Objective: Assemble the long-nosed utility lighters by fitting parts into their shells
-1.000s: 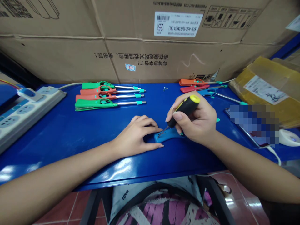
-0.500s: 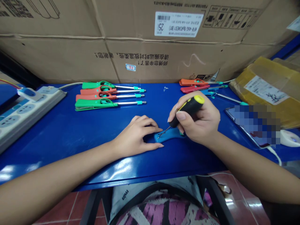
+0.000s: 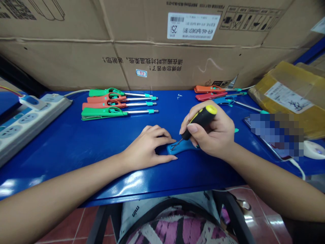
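Note:
A blue long-nosed lighter (image 3: 180,147) lies on the table in front of me. My left hand (image 3: 148,147) grips its near-left end, thumb along one side and fingers along the other. In my right hand (image 3: 214,134) is a screwdriver (image 3: 201,121) with a black and yellow handle, held tilted. Its thin shaft slants down to the left, and the tip meets the lighter's end between my left thumb and forefinger. My right hand covers much of the lighter's other half; a bit of green tip shows beyond it.
Several green and orange lighters (image 3: 104,112) lie in a row at back left. Orange, red and blue lighters (image 3: 209,97) lie at back right. A power strip (image 3: 30,117) stands left; a phone (image 3: 269,139) and a taped parcel (image 3: 291,98) are right. Behind rises a large cardboard box (image 3: 152,51).
My right hand and the screwdriver have shifted slightly left, and the handle has turned a little. The left hand and the blue lighter have stayed in place.

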`<state>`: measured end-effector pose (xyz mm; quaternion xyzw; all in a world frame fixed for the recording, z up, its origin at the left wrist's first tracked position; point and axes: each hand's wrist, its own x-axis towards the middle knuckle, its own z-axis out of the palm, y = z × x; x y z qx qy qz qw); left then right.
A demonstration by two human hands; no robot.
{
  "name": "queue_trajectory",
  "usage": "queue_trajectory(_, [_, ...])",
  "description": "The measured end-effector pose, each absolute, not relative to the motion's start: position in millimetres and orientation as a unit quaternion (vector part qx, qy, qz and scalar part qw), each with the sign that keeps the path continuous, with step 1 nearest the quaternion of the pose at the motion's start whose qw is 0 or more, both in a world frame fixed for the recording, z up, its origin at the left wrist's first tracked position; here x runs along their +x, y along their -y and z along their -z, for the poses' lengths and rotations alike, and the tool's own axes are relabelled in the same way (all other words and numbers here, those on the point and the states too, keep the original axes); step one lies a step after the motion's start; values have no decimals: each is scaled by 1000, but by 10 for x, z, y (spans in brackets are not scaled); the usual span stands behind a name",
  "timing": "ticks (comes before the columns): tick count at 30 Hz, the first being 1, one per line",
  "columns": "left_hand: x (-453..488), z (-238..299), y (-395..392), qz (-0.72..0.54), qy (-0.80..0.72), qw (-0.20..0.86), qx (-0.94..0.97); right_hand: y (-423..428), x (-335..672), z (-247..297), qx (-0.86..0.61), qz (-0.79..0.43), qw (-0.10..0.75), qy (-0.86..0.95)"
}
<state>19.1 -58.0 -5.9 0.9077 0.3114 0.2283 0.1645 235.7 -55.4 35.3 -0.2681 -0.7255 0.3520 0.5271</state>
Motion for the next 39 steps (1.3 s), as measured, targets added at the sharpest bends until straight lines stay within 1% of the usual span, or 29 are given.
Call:
queue_trajectory(10, [198,69,572,-227,-313,157,909,551,2353,-347,-279,-353,512,731])
queue_trajectory(24, [209,40,578,-233,-311,170,906,548,2413,-367,-278,-294,519,753])
queue_trajectory(31, [198,66,576,-235,-308,158,909,553,2391,-378,-237,-289,525,765])
queue_trajectory(39, [209,36,573,-227,-315,171,906,563,2441,-436,-179,-331,479,793])
